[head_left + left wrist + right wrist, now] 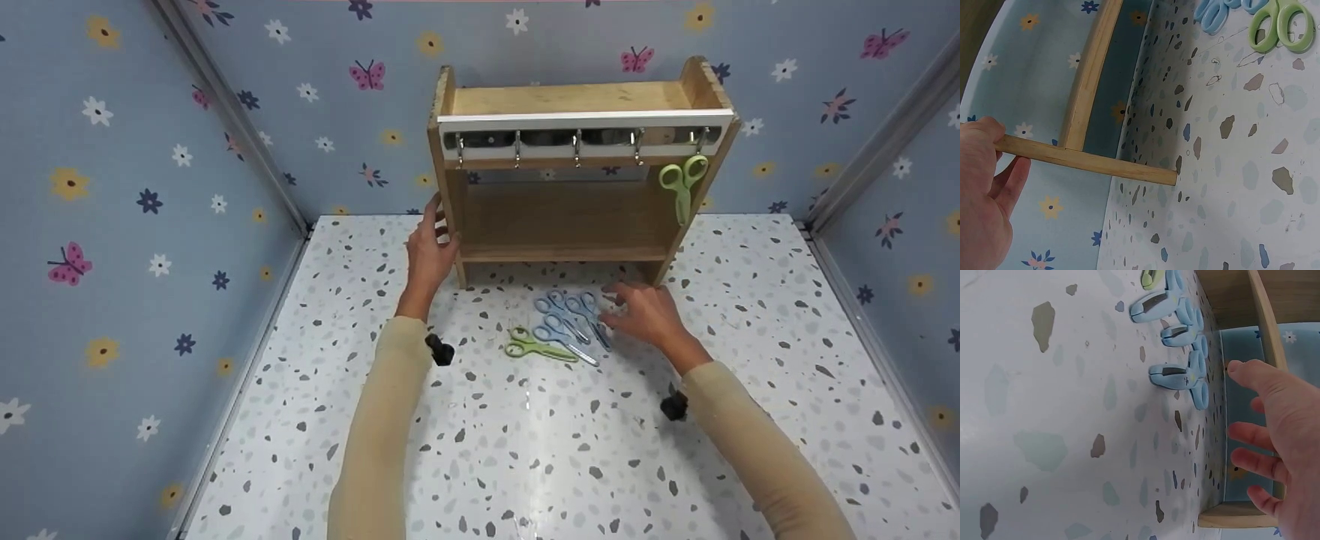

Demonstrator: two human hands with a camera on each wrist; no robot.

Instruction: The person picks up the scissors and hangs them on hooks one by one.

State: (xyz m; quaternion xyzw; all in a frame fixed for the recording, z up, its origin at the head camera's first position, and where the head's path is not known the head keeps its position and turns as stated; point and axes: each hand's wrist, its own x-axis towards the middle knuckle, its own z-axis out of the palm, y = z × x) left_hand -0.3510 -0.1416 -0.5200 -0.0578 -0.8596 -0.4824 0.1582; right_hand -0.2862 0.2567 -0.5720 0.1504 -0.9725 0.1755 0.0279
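Observation:
A small wooden shelf stands against the back wall, with a row of metal hooks on its white front rail. Green scissors hang from the rightmost hook. My left hand holds the shelf's left side board, thumb and fingers on either side of it. Below the shelf, three pairs of blue scissors and one pair of green scissors lie on the speckled tabletop. Just right of the blue scissors is my right hand, fingers spread and holding nothing, near the shelf's right leg.
Flowered blue panels enclose the table at the back and both sides, joined by metal corner posts. The speckled tabletop extends in front of the scissors. A black wrist device sits by the left sleeve.

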